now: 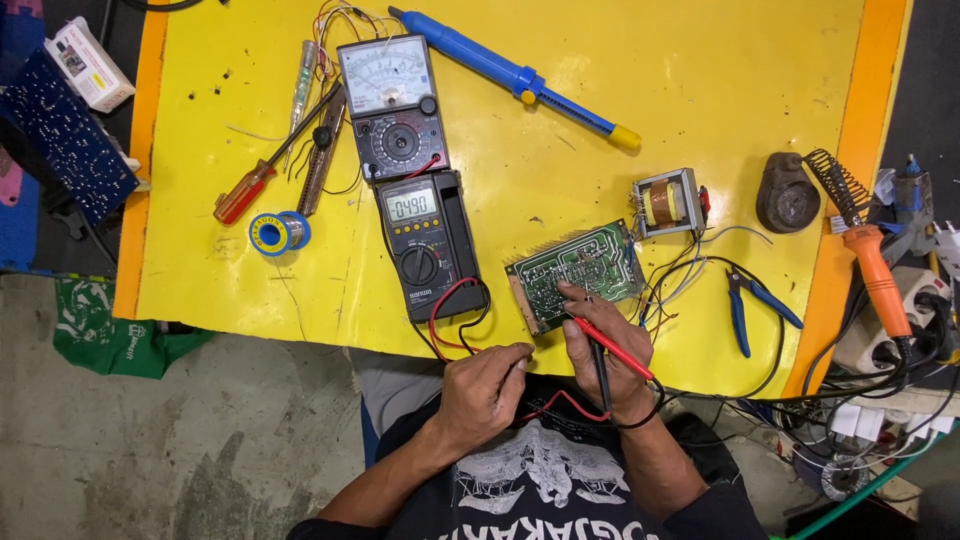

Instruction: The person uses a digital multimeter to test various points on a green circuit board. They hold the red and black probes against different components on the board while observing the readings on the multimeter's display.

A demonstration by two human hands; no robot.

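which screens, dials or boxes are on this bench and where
Digital multimeter: table centre, dark upright body, lit grey screen, round selector.
Analogue meter: just above it, white needle dial, black lower half.
Small carton: far left edge, white box with printed sides.

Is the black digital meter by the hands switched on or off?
On: the digital meter has digits lit on its display.

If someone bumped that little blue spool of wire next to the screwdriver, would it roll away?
Probably a little. The spool looks round and seems to lie partly on its side, so a nudge might send it curving rather than straight. The table looks flat and smooth, so little would slow it. The screwdriver lies close and would likely stop it on that side.
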